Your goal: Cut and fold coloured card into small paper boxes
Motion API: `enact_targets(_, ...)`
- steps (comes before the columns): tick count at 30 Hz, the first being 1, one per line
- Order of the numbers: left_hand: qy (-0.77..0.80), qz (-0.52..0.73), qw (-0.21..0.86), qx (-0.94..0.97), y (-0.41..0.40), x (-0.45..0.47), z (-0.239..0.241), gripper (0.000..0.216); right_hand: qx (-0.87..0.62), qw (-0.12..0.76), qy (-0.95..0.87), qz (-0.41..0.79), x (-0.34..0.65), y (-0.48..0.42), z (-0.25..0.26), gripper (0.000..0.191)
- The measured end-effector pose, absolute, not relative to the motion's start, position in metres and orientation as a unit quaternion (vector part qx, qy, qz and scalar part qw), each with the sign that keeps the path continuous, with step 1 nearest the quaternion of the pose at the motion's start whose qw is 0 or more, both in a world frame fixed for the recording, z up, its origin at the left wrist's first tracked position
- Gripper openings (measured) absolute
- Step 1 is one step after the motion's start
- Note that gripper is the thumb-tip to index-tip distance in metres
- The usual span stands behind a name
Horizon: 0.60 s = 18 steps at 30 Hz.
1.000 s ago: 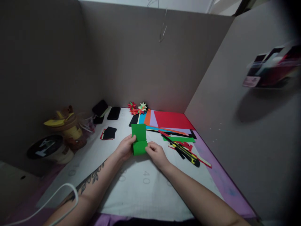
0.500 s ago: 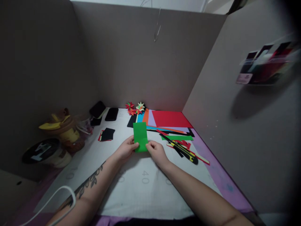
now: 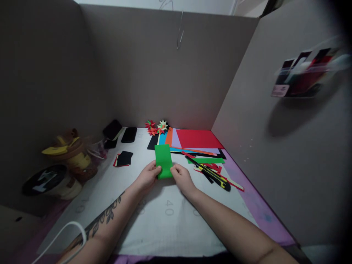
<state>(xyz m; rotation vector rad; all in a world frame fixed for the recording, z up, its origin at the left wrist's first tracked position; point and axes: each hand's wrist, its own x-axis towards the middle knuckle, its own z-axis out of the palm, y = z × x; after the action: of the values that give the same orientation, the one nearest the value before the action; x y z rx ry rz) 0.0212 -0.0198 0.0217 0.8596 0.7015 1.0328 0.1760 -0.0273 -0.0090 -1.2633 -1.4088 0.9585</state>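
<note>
While left hand (image 3: 149, 174) and right hand (image 3: 182, 177) pinch its near end | green paper (image 3: 164, 157) | long axis forward, slightly leftward

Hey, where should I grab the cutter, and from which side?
I'd take the cutter by its wide black-and-yellow end, coming from the near right with your right hand once it's free of the green paper. The cutter lies slanted, that broad end toward you; its narrow dark end, likely the blade, points away and left among paper scraps.
</note>
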Motion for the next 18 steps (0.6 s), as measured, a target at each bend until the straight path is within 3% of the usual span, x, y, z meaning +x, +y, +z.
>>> enact_targets(18,0.347,0.487,0.7,0.39,-0.0222,0.0278,0.0203,0.036,-0.512,0.497,-0.596,0.368,0.1755,-0.0265,-0.0126,0.027)
